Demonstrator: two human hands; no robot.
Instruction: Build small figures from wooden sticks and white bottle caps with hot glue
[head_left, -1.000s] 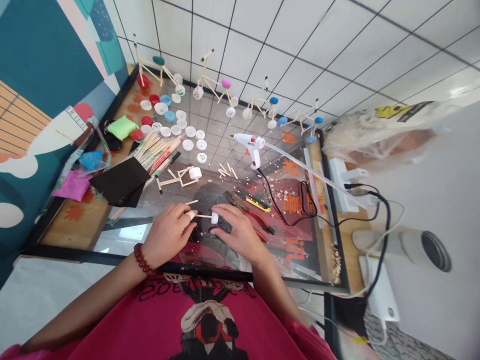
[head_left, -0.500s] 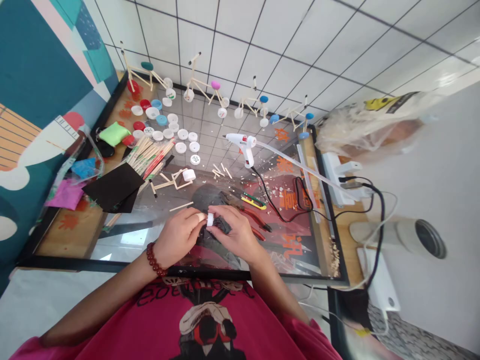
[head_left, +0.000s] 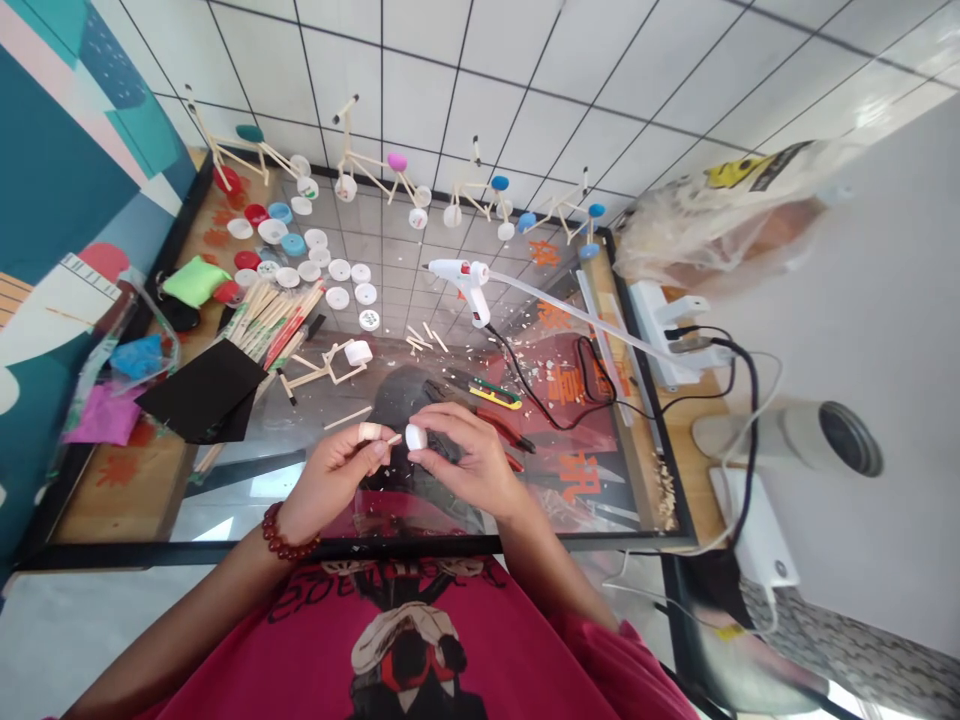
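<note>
My right hand [head_left: 469,455] pinches a white bottle cap [head_left: 416,437] between thumb and fingertips, its face turned toward the left. Just left of it, my left hand [head_left: 341,465] grips a short wooden stick [head_left: 394,439] whose tip points at the cap, a small gap apart. A partly built stick bicycle [head_left: 322,370] with one white cap wheel lies beyond my left hand. Between it and my left hand rests a single loose stick [head_left: 347,418].
A hot glue gun [head_left: 461,280] lies mid-table, its cord running right. Pliers [head_left: 506,428] and a yellow-green cutter [head_left: 495,394] sit beyond my right hand. Loose caps [head_left: 339,270], a stick bundle [head_left: 270,315] and black sheets [head_left: 202,390] occupy the left. Finished stick bicycles [head_left: 480,200] line the back.
My hands have drawn slightly apart; my left hand has moved left, so the stick and cap now show separately. The whole view has shifted a little.
</note>
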